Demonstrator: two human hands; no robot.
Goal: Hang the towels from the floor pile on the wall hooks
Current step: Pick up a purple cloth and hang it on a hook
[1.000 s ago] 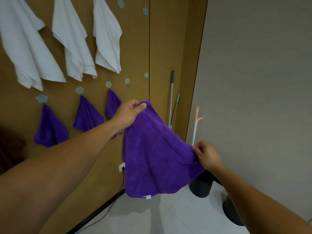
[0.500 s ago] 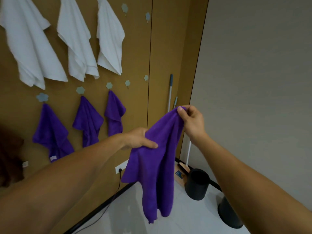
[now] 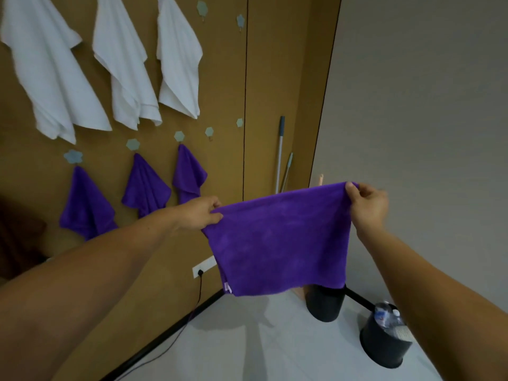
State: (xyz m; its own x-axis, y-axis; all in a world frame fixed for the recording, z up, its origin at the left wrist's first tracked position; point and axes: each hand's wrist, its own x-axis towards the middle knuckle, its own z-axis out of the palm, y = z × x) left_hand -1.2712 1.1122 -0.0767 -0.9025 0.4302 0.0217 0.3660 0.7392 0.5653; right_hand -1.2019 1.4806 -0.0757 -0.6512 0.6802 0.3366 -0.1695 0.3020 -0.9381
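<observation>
Left forearm: comes in from the near left, bare, reaching out towards the middle.
Right forearm: comes in from the near right, bare, raised higher than the left.
Left hand (image 3: 202,213): grip is pinching the upper left corner of the purple towel (image 3: 277,243), thumb on the near side, fingers curled behind.
Right hand (image 3: 367,202): grip is pinching the upper right corner, which sits higher than the left one.
Purple towel: in the air between both hands, spread flat, top edge stretched and sloping up to the right. It hangs clear of the floor, with a small pale tag at the lower left corner.
Floor (image 3: 261,339): pale tiles, towel shadow on it.
Near bin (image 3: 384,345): black, on the floor at the right, plastic bottles (image 3: 386,317) inside.
Far bin (image 3: 324,303): black, in the corner, top partly hidden by the towel's lower edge.
Socket (image 3: 204,266): white, low on the brown wall (image 3: 275,78), just left of the towel. A dark cable (image 3: 200,292) is plugged in and runs down to the floor.
Hung purple towels (image 3: 145,188): three in a row on the lower hooks, far left, each draped from one point.
Hooks (image 3: 209,132): small pale hexagon shapes; two bare ones sit right of the last hung purple towel, and two more are higher up.
White towels (image 3: 123,67): three on the upper row, above the purple ones.
Poles (image 3: 280,152): two thin handles leaning in the far corner.
Grey wall (image 3: 426,105): plain, fills the right side.
</observation>
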